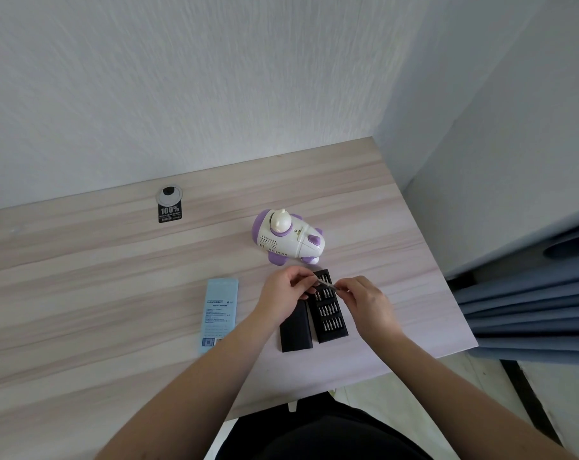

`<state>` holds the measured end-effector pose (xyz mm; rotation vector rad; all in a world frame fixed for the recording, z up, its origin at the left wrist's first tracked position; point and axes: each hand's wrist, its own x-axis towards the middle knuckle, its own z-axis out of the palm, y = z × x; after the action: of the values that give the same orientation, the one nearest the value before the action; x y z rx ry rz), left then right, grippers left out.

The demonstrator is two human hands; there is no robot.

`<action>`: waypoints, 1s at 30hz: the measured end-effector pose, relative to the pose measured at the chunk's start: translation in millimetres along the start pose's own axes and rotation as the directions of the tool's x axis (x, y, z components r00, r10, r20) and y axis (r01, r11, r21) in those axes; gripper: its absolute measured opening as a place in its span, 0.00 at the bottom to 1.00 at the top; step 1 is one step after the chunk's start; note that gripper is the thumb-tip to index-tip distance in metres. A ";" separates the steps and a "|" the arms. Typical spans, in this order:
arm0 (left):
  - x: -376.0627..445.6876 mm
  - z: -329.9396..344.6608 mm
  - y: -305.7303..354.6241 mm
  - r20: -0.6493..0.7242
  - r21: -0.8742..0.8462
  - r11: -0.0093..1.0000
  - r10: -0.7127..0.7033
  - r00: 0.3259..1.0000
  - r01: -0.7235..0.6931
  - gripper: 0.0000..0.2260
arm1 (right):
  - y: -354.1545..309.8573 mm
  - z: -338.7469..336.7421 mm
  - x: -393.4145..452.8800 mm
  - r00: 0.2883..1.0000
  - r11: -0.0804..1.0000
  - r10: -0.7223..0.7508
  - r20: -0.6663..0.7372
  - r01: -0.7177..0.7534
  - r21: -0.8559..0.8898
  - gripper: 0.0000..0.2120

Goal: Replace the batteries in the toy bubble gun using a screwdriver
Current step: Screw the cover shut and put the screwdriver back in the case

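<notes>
The white and purple toy bubble gun point(289, 239) lies on the wooden table, just beyond my hands. Over the open black bit tray point(331, 313), my left hand point(285, 292) and my right hand point(364, 300) both pinch a thin silver screwdriver point(324, 283), one at each end. The tray holds several rows of metal bits. Its black sleeve point(295, 330) lies beside it on the left, partly under my left wrist.
A light blue printed box point(219, 313) lies left of the black sleeve. A round cable grommet with a black sticker point(169, 202) is at the back of the table point(82, 293). The table's right edge is near blue curtains point(530, 303).
</notes>
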<state>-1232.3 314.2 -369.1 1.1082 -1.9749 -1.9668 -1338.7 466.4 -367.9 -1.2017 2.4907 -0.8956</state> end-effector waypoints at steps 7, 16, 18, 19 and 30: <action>3.2 -12.4 3.4 0.073 0.490 0.844 0.211 0.975 -0.219 0.04 | 1.0 -2.6 2.1 0.998 0.996 -0.069 -0.010 0.068 -0.054 0.03; 4.8 -17.2 28.0 0.400 0.837 0.252 0.325 0.857 -0.486 0.12 | 7.5 -11.2 8.4 0.981 0.980 -0.192 -0.001 0.192 -0.051 0.04; 5.0 -15.8 30.4 0.419 0.844 0.202 0.333 0.845 -0.498 0.11 | 6.7 -12.7 9.9 0.985 0.984 -0.174 -0.007 0.174 -0.028 0.04; 5.9 -15.4 30.1 0.411 0.846 0.206 0.337 0.847 -0.492 0.10 | 6.3 -13.5 10.4 0.988 0.988 -0.153 -0.009 0.153 -0.004 0.04; 15.7 -11.4 27.0 0.440 0.854 0.121 0.351 0.826 -0.506 0.07 | -1.3 -21.2 10.8 0.983 0.944 0.138 0.121 -0.168 0.284 0.05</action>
<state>-1247.6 292.4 -349.2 0.2744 -3.1574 -0.3155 -1354.3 466.4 -349.9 -0.9182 2.2377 -1.0881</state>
